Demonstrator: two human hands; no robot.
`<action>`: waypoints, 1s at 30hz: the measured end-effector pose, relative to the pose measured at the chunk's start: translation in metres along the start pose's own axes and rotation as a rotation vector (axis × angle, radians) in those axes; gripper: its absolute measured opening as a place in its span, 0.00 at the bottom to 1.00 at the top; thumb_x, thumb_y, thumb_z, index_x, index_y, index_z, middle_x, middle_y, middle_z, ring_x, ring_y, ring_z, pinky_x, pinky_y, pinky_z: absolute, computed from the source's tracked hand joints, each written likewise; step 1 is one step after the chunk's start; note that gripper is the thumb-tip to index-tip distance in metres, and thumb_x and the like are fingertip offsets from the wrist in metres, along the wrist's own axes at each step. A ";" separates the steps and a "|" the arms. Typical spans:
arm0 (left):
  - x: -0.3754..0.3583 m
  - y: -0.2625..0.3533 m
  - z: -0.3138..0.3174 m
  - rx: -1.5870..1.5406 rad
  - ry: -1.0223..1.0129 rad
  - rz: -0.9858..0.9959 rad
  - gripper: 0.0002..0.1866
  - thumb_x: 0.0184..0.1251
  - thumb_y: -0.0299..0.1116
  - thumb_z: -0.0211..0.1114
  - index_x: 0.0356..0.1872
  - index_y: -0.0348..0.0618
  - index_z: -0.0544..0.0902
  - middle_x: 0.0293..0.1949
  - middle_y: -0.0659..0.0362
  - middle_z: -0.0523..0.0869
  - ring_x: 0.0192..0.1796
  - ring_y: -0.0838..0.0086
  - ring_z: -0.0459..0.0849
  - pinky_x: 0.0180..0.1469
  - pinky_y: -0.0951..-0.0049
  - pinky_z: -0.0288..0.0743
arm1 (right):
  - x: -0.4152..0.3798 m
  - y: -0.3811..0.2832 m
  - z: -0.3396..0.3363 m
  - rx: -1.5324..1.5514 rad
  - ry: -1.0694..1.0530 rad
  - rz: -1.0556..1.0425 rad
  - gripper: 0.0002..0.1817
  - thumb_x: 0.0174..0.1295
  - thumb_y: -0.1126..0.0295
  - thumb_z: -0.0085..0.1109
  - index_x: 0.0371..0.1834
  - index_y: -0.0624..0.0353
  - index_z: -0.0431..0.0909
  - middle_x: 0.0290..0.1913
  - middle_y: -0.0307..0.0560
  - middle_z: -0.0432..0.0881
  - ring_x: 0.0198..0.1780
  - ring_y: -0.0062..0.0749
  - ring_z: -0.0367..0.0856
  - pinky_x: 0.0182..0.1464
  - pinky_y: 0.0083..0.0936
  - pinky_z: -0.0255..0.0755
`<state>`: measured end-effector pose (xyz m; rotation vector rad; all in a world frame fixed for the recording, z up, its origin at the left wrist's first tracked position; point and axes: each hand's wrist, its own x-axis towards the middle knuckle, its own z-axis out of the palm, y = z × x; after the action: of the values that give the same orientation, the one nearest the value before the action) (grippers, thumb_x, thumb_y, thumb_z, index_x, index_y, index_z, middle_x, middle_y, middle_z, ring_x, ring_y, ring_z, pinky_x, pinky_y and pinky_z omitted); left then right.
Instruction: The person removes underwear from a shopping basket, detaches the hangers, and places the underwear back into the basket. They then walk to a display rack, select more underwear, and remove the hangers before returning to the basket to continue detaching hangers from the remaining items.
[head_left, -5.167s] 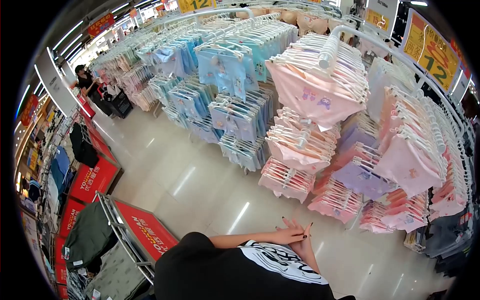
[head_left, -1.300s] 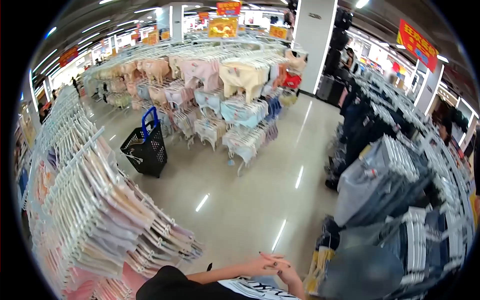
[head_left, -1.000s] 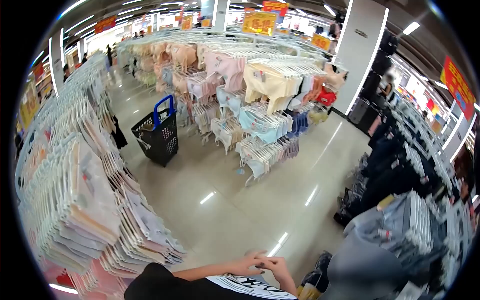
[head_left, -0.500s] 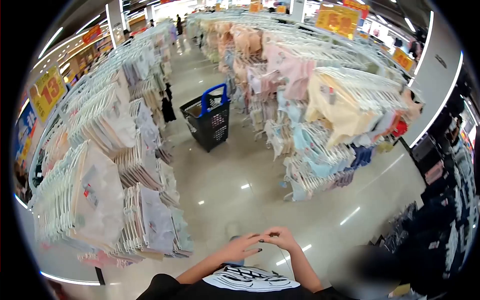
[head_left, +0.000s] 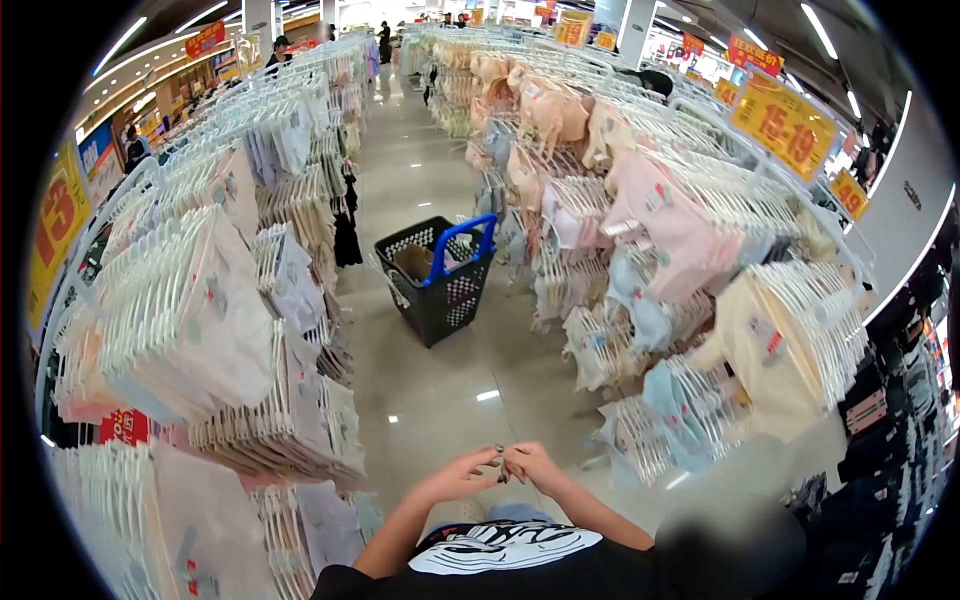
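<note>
In front of my black shirt with its white print [head_left: 505, 548], my two hands meet at the fingertips. My left hand [head_left: 460, 476] reaches inward with fingers stretched and slightly apart, dark nails showing. Curled fingers on my right hand [head_left: 533, 468] touch the left fingertips; whether anything small lies in them is hidden. Ahead on the floor stands a black shopping basket [head_left: 440, 290] with a raised blue handle [head_left: 462, 235]. It is upright, apart from both hands, and a brown item [head_left: 415, 263] sits inside.
Racks of pale hanging garments line the aisle on the left [head_left: 190, 310] and right [head_left: 690, 220]. A yellow price sign [head_left: 785, 122] rises above the right rack. Dark clothes [head_left: 860, 500] hang at the lower right. Tiled floor [head_left: 430, 385] runs between the racks; people stand far off.
The basket and racks now appear nearer and lower in the view. My hands have drawn together, with the right fingers more curled at the left fingertips.
</note>
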<state>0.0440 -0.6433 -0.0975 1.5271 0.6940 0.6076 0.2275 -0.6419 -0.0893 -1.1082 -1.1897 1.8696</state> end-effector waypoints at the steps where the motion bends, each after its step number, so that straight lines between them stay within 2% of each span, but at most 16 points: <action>1: 0.008 -0.003 -0.010 0.000 0.003 0.030 0.20 0.59 0.34 0.57 0.53 0.44 0.69 0.51 0.57 0.71 0.48 0.74 0.72 0.48 0.70 0.68 | 0.015 -0.001 -0.002 0.123 -0.064 -0.065 0.24 0.63 0.61 0.43 0.08 0.57 0.67 0.10 0.38 0.67 0.17 0.23 0.67 0.21 0.17 0.59; 2: 0.016 -0.012 -0.016 0.002 0.008 0.062 0.20 0.59 0.34 0.57 0.52 0.43 0.69 0.51 0.58 0.71 0.47 0.74 0.73 0.48 0.72 0.68 | 0.031 -0.001 -0.002 0.244 -0.130 -0.130 0.26 0.64 0.60 0.40 0.06 0.56 0.65 0.09 0.38 0.66 0.16 0.24 0.66 0.21 0.17 0.59; 3: 0.027 -0.017 -0.027 0.005 0.012 0.097 0.19 0.58 0.34 0.57 0.51 0.43 0.69 0.51 0.58 0.72 0.46 0.75 0.73 0.47 0.73 0.69 | 0.046 0.000 0.001 0.286 -0.157 -0.060 0.26 0.64 0.59 0.38 0.06 0.55 0.65 0.09 0.38 0.65 0.16 0.24 0.66 0.21 0.17 0.59; 5: 0.038 0.004 -0.044 -0.093 0.003 -0.064 0.18 0.58 0.34 0.57 0.49 0.39 0.71 0.50 0.58 0.74 0.45 0.76 0.74 0.46 0.75 0.69 | 0.072 0.000 0.007 0.360 -0.202 0.091 0.27 0.65 0.57 0.34 0.07 0.54 0.64 0.08 0.38 0.64 0.15 0.25 0.65 0.22 0.18 0.60; 6: 0.045 0.009 -0.052 -0.149 -0.002 -0.146 0.17 0.58 0.34 0.57 0.47 0.38 0.71 0.49 0.58 0.74 0.44 0.76 0.75 0.45 0.76 0.69 | 0.089 -0.004 0.010 0.427 -0.320 0.093 0.27 0.65 0.57 0.34 0.07 0.54 0.63 0.08 0.38 0.63 0.14 0.25 0.64 0.20 0.18 0.59; 9: 0.076 -0.012 -0.085 -0.615 0.062 -0.042 0.15 0.58 0.34 0.57 0.42 0.35 0.74 0.46 0.56 0.77 0.41 0.76 0.76 0.45 0.78 0.69 | 0.138 -0.010 0.011 0.621 -0.653 0.174 0.28 0.66 0.55 0.32 0.07 0.53 0.63 0.06 0.37 0.60 0.11 0.24 0.62 0.16 0.19 0.55; 11: 0.101 -0.011 -0.114 -0.603 0.129 0.114 0.13 0.56 0.33 0.58 0.38 0.34 0.76 0.42 0.53 0.79 0.42 0.74 0.76 0.46 0.77 0.69 | 0.182 -0.023 0.000 0.720 -0.854 0.294 0.28 0.66 0.54 0.31 0.09 0.53 0.63 0.05 0.37 0.59 0.08 0.23 0.60 0.13 0.18 0.52; 12: 0.115 -0.010 -0.131 -0.585 0.158 0.139 0.13 0.56 0.33 0.58 0.38 0.34 0.76 0.41 0.53 0.79 0.42 0.74 0.77 0.46 0.77 0.69 | 0.198 -0.040 0.000 0.699 -0.601 0.528 0.28 0.65 0.53 0.32 0.08 0.52 0.61 0.04 0.35 0.57 0.05 0.21 0.58 0.09 0.16 0.48; 15: 0.164 -0.027 -0.188 -0.550 0.322 0.180 0.11 0.52 0.32 0.59 0.33 0.34 0.77 0.35 0.53 0.80 0.40 0.73 0.77 0.45 0.76 0.69 | 0.263 -0.108 -0.009 0.583 -0.332 0.485 0.28 0.65 0.54 0.33 0.04 0.50 0.56 0.03 0.34 0.56 0.03 0.21 0.57 0.06 0.15 0.48; 18: 0.213 -0.021 -0.243 -0.598 0.522 0.073 0.07 0.51 0.30 0.58 0.26 0.36 0.75 0.28 0.58 0.78 0.33 0.78 0.76 0.39 0.78 0.70 | 0.336 -0.131 -0.023 0.625 -0.219 0.549 0.29 0.64 0.54 0.33 0.03 0.49 0.55 0.02 0.34 0.55 0.01 0.23 0.56 0.04 0.16 0.48; 20: 0.246 -0.011 -0.280 -0.548 0.584 0.072 0.06 0.51 0.29 0.56 0.22 0.37 0.73 0.24 0.61 0.76 0.29 0.81 0.73 0.34 0.81 0.68 | 0.377 -0.152 -0.034 0.743 -0.485 0.520 0.30 0.64 0.54 0.34 0.01 0.50 0.55 0.01 0.34 0.55 -0.01 0.25 0.55 0.02 0.17 0.49; 23: 0.279 -0.023 -0.319 -0.470 0.687 0.091 0.07 0.52 0.29 0.55 0.19 0.38 0.71 0.23 0.63 0.74 0.27 0.83 0.71 0.30 0.82 0.66 | 0.452 -0.122 -0.058 1.072 -1.178 0.358 0.25 0.64 0.56 0.37 0.10 0.54 0.63 0.07 0.38 0.65 0.10 0.17 0.62 0.12 0.14 0.53; 26: 0.288 -0.037 -0.333 -0.515 0.743 0.007 0.07 0.52 0.29 0.54 0.19 0.38 0.70 0.22 0.62 0.74 0.27 0.83 0.70 0.30 0.82 0.65 | 0.481 -0.122 -0.060 0.978 -1.130 0.354 0.27 0.63 0.57 0.37 0.05 0.54 0.60 0.05 0.39 0.64 0.03 0.26 0.59 0.05 0.19 0.53; 27: 0.294 -0.039 -0.345 -0.524 0.749 -0.016 0.07 0.53 0.29 0.54 0.19 0.38 0.70 0.22 0.62 0.74 0.27 0.82 0.71 0.31 0.81 0.65 | 0.499 -0.131 -0.061 0.918 -1.068 0.355 0.27 0.63 0.57 0.37 0.04 0.54 0.60 0.05 0.40 0.64 0.02 0.28 0.59 0.05 0.20 0.53; 28: 0.303 -0.048 -0.358 -0.524 0.735 0.118 0.07 0.53 0.29 0.54 0.20 0.37 0.71 0.23 0.61 0.74 0.29 0.81 0.71 0.34 0.80 0.66 | 0.517 -0.138 -0.063 0.856 -1.007 0.359 0.27 0.63 0.58 0.37 0.04 0.55 0.60 0.05 0.41 0.65 0.01 0.29 0.59 0.04 0.21 0.54; 30: 0.325 -0.043 -0.393 -0.648 0.684 -0.016 0.07 0.54 0.29 0.54 0.22 0.37 0.72 0.25 0.60 0.75 0.32 0.79 0.72 0.36 0.79 0.67 | 0.549 -0.157 -0.070 0.735 -0.754 0.404 0.26 0.63 0.59 0.37 0.06 0.56 0.62 0.07 0.43 0.67 0.03 0.30 0.61 0.06 0.22 0.57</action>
<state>-0.0275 -0.1374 -0.1214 0.6938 0.8994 1.2293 0.0669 -0.0912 -0.1295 -0.2214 -0.4977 2.8413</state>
